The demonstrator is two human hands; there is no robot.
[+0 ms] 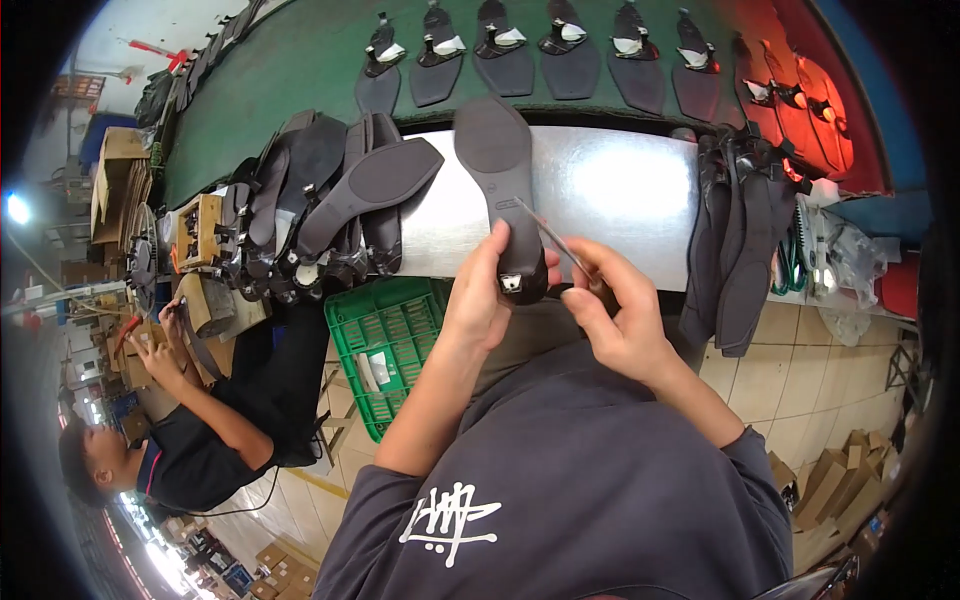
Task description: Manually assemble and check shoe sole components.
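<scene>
My left hand [482, 300] is closed round the heel end of a dark sandal [497, 150], held sole up over the metal tabletop [610, 165]. A small pale patch shows at its heel. In my right hand [625, 310] is a slim metal pointed tool [555, 238] with a dark handle, gripped between thumb and fingers. Its tip lies at the middle of the sole; whether it touches is hard to tell. Left of the held sandal, another sandal [372, 185] lies sole up on a pile of dark sandals [275, 200].
More sandals [735, 240] are stacked at the tabletop's right end. Across the far side runs a green belt [300, 60] carrying a row of sandals, several lit red. A green crate [385, 355] stands below the table. At the left a co-worker [200, 430] handles a strip-like piece.
</scene>
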